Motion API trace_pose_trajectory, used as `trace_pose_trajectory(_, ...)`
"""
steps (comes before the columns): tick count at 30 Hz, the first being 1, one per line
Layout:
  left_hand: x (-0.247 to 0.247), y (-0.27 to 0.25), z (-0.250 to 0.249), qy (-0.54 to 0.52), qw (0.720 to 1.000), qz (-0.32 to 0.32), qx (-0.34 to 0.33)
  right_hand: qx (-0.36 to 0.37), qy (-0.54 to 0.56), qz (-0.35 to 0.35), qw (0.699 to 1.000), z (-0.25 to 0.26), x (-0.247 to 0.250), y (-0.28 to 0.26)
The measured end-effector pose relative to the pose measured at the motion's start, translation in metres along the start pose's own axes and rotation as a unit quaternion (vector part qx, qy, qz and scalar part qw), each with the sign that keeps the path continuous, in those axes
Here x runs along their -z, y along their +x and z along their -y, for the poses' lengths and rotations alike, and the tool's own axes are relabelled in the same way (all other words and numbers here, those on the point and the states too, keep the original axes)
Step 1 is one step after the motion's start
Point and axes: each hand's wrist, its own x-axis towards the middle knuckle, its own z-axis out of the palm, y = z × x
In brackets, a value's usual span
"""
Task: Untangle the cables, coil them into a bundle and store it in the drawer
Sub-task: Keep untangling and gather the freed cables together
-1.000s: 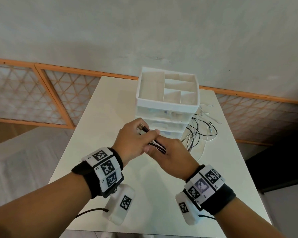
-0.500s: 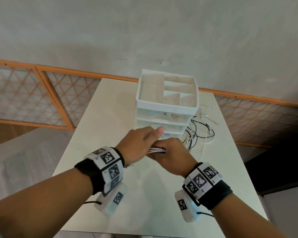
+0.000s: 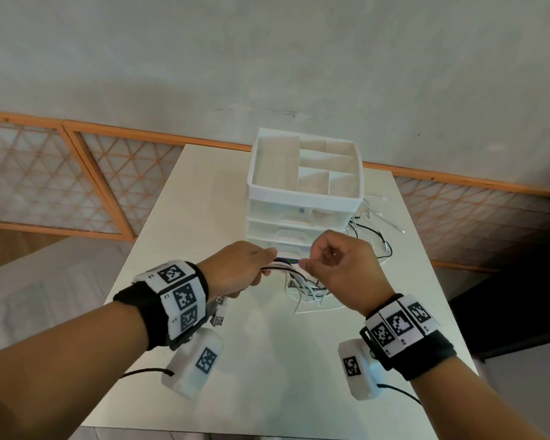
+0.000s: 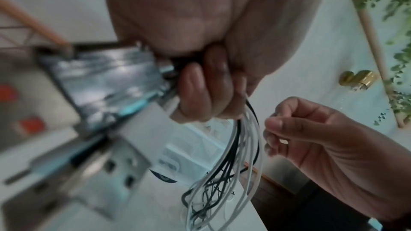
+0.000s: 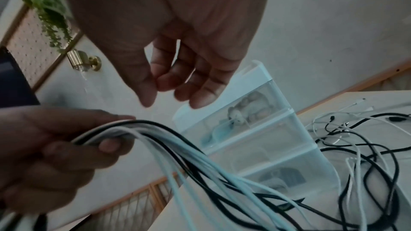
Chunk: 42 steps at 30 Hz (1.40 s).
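Observation:
My left hand [image 3: 262,266] grips a bunch of white and black cables [image 3: 302,285] in its fist, above the table in front of the drawer unit. The strands droop from the fist [image 4: 206,94] to the tabletop and run on to a loose tangle [image 3: 370,239] right of the unit. USB plugs [image 3: 218,314] hang below the left wrist. My right hand [image 3: 313,265] hovers just right of the bunch, fingers loosely curled and holding nothing [image 5: 173,90]. The white drawer unit [image 3: 305,198] has three translucent drawers, all closed.
The unit's top is an open tray with dividers [image 3: 299,173]. The white table [image 3: 267,376] ends close on the left, right and near sides. A wall with an orange-framed lattice panel [image 3: 124,173] stands behind it.
Both hands were clasped together on the cables. The right hand has since let go and moved off to the right, while the left keeps the bunch and has drawn it out into a loop.

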Motion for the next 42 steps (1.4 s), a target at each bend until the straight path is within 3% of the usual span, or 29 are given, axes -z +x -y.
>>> trace_pose_trajectory(5,-0.002,-0.001,-0.006,0.013,1.000,0.016,-0.015,0.038,-0.017,0.105,0.994,0.004,-0.010,-0.005)
trace_pose_trajectory(7,-0.003,-0.003,-0.007,-0.021,0.999,0.026,-0.003,0.039,-0.041,0.067,0.996,0.002,-0.012,-0.001)
trace_pose_trajectory(11,0.000,-0.003,-0.012,-0.085,0.996,0.026,0.029,0.148,-0.120,-0.043,0.981,0.007,-0.014,0.007)
trace_pose_trajectory(13,0.004,-0.001,-0.015,-0.099,0.994,-0.006,0.042,0.132,-0.088,-0.045,0.986,0.014,-0.012,0.009)
trace_pose_trajectory(16,0.010,0.001,-0.017,-0.145,0.988,-0.047,0.036,0.055,-0.019,0.079,0.995,0.013,-0.009,0.004)
trace_pose_trajectory(18,0.015,0.001,-0.020,-0.172,0.983,-0.060,0.010,0.041,-0.103,0.140,0.984,-0.003,-0.010,0.002)
trace_pose_trajectory(21,0.021,-0.001,-0.020,-0.152,0.985,-0.072,-0.026,-0.028,-0.300,0.190,0.934,-0.032,-0.003,0.005)
trace_pose_trajectory(24,0.026,0.002,-0.010,-0.058,0.995,-0.087,0.000,-0.095,-0.319,0.114,0.936,-0.046,0.024,0.016)
trace_pose_trajectory(26,0.028,0.007,0.001,-0.029,0.994,-0.104,0.035,-0.073,-0.293,-0.020,0.953,-0.042,0.046,0.025)
trace_pose_trajectory(28,0.029,0.012,0.007,-0.043,0.988,-0.145,0.044,-0.001,-0.248,-0.172,0.953,-0.036,0.059,0.027)
trace_pose_trajectory(30,0.031,0.016,0.006,-0.071,0.977,-0.202,0.012,0.027,-0.231,-0.219,0.948,-0.034,0.059,0.022)
trace_pose_trajectory(31,0.032,0.017,0.002,-0.106,0.969,-0.224,-0.016,-0.003,-0.241,-0.168,0.956,-0.040,0.054,0.017)
trace_pose_trajectory(32,0.034,0.017,-0.003,-0.156,0.958,-0.236,-0.045,-0.064,-0.292,-0.057,0.952,-0.047,0.046,0.011)
trace_pose_trajectory(34,0.037,0.014,-0.016,-0.257,0.934,-0.230,-0.093,-0.198,-0.392,0.202,0.875,-0.067,0.029,-0.001)
trace_pose_trajectory(35,0.038,0.013,-0.022,-0.291,0.926,-0.215,-0.111,-0.247,-0.393,0.240,0.853,-0.071,0.026,-0.002)
trace_pose_trajectory(36,0.039,0.011,-0.026,-0.305,0.924,-0.196,-0.124,-0.277,-0.366,0.230,0.858,-0.069,0.028,0.002)
trace_pose_trajectory(37,0.039,0.011,-0.027,-0.294,0.930,-0.176,-0.129,-0.290,-0.320,0.175,0.884,-0.066,0.033,0.009)
trace_pose_trajectory(40,0.036,0.011,-0.022,-0.153,0.974,-0.136,-0.095,-0.266,-0.119,-0.092,0.952,-0.042,0.063,0.034)
trace_pose_trajectory(42,0.032,0.017,-0.014,-0.060,0.987,-0.135,-0.057,-0.195,-0.050,-0.238,0.950,-0.016,0.081,0.044)
